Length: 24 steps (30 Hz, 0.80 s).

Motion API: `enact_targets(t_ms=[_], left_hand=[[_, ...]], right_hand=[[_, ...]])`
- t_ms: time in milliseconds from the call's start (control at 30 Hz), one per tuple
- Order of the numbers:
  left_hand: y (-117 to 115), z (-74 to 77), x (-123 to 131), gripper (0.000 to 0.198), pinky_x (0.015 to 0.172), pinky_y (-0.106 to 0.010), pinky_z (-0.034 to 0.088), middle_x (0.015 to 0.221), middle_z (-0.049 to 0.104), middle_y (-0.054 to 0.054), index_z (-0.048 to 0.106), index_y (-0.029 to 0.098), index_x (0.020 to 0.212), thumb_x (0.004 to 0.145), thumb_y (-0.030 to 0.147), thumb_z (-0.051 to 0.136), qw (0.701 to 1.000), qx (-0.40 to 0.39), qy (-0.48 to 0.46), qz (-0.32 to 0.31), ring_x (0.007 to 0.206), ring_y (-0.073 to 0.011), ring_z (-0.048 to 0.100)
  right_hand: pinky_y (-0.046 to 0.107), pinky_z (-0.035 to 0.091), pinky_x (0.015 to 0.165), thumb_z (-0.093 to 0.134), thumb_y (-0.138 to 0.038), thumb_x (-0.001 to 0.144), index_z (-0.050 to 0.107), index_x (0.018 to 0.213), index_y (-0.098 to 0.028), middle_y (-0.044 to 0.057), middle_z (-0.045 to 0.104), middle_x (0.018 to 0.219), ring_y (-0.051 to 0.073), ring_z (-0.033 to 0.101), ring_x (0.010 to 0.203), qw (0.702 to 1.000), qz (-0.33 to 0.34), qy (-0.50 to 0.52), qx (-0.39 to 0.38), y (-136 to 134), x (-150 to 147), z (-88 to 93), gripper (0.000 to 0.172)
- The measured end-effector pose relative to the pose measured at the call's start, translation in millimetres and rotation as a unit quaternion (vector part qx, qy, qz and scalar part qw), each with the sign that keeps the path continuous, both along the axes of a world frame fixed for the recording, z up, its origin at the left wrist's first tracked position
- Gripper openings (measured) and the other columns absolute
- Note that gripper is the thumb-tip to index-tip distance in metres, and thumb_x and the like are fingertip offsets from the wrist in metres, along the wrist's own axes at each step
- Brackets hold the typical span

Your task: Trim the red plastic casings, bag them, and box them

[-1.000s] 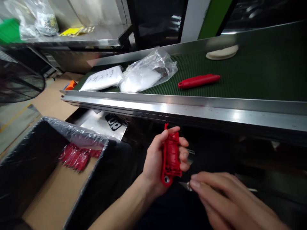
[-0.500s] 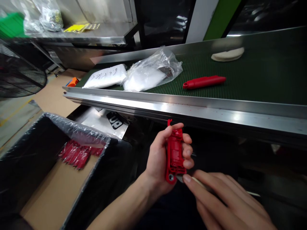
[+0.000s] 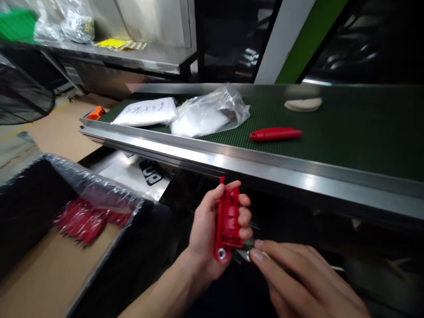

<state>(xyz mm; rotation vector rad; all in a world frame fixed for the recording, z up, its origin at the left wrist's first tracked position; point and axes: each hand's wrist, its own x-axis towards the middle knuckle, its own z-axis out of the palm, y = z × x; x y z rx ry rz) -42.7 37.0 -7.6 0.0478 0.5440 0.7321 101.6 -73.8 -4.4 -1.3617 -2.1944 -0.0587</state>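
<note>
Now my right hand [image 3: 298, 280], pinching a small blade [image 3: 243, 255], has met the red part [image 3: 228, 218] gripped by my left hand [image 3: 205, 234], so trimming looks underway.

Dim foreground, rail glare, warped edges

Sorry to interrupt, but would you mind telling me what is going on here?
A person grips a red plastic part upright in the left hand, just below the conveyor belt. The right hand pinches what looks like a small metal blade at the part's lower end. Another red piece and plastic bags lie on the belt; more red parts sit in the lined box at left.
</note>
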Motion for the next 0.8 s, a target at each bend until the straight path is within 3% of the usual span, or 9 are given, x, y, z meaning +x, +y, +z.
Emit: enact_targets(t_ms=[200, 267, 367, 467, 567, 667, 800], left_hand=[[11.2, 0.2, -18.1, 0.028, 0.043, -0.017, 0.039, 0.083, 0.054, -0.005, 0.056, 0.013, 0.115, 0.094, 0.028, 0.046, 0.996, 0.013, 0.075, 0.046, 0.055, -0.0091, 0.046], [12.0, -1.3, -23.1, 0.028, 0.043, -0.017, 0.039, 0.084, 0.053, -0.004, 0.057, 0.013, 0.117, 0.094, 0.027, 0.048, 0.995, 0.006, 0.092, 0.048, 0.056, -0.0087, 0.045], [13.1, -5.2, -30.9, 0.028, 0.042, -0.017, 0.039, 0.083, 0.053, -0.004, 0.058, 0.012, 0.116, 0.093, 0.025, 0.05, 0.993, -0.009, 0.106, 0.057, 0.055, -0.0082, 0.045], [16.3, -10.6, -39.8, 0.027, 0.042, -0.017, 0.04, 0.082, 0.052, -0.005, 0.06, 0.01, 0.114, 0.09, 0.02, 0.053, 0.989, -0.018, 0.126, 0.08, 0.055, -0.008, 0.045], [20.7, -16.7, -48.0, 0.029, 0.04, -0.018, 0.041, 0.082, 0.053, -0.007, 0.062, 0.009, 0.113, 0.087, 0.018, 0.056, 0.983, -0.035, 0.15, 0.099, 0.055, -0.0091, 0.046], [24.9, -22.0, -52.2, 0.031, 0.037, -0.019, 0.041, 0.082, 0.054, -0.008, 0.063, 0.009, 0.113, 0.084, 0.018, 0.057, 0.978, -0.06, 0.167, 0.11, 0.053, -0.0101, 0.046], [29.0, -25.4, -49.2, 0.032, 0.038, -0.02, 0.043, 0.082, 0.054, -0.009, 0.064, 0.008, 0.113, 0.083, 0.016, 0.057, 0.978, -0.051, 0.165, 0.119, 0.055, -0.0111, 0.047]], right_hand=[[0.041, 0.046, 0.088, 0.052, -0.001, 0.086, 0.057, 0.126, -0.016, 0.01, 0.064, 0.119, 0.023, 0.059, 0.105, 0.987, -0.116, -0.09, 0.062, 52.8, 58.7, 19.8, 0.043], [0.043, 0.047, 0.087, 0.051, -0.002, 0.087, 0.057, 0.125, -0.017, 0.009, 0.064, 0.119, 0.024, 0.059, 0.106, 0.984, -0.113, -0.125, 0.055, 69.6, 68.3, 14.6, 0.041], [0.048, 0.049, 0.093, 0.051, 0.0, 0.086, 0.057, 0.125, -0.014, 0.013, 0.062, 0.124, 0.027, 0.056, 0.115, 0.983, -0.101, -0.141, 0.054, 85.9, 66.7, -6.9, 0.042], [0.05, 0.049, 0.099, 0.052, 0.002, 0.082, 0.051, 0.133, -0.011, 0.017, 0.056, 0.132, 0.029, 0.05, 0.124, 0.983, -0.095, -0.14, 0.075, 88.7, 61.8, -30.9, 0.053], [0.051, 0.048, 0.1, 0.056, 0.002, 0.08, 0.046, 0.138, -0.012, 0.018, 0.053, 0.131, 0.031, 0.044, 0.13, 0.98, -0.099, -0.127, 0.119, 82.5, 66.4, -43.6, 0.06], [0.054, 0.047, 0.098, 0.059, 0.0, 0.08, 0.048, 0.137, -0.013, 0.017, 0.058, 0.124, 0.031, 0.049, 0.124, 0.974, -0.121, -0.131, 0.137, 75.4, 74.6, -43.6, 0.06], [0.053, 0.043, 0.104, 0.058, -0.005, 0.084, 0.048, 0.137, -0.011, 0.015, 0.056, 0.134, 0.03, 0.048, 0.128, 0.974, -0.125, -0.17, 0.087, 68.5, 76.8, -36.4, 0.055]])
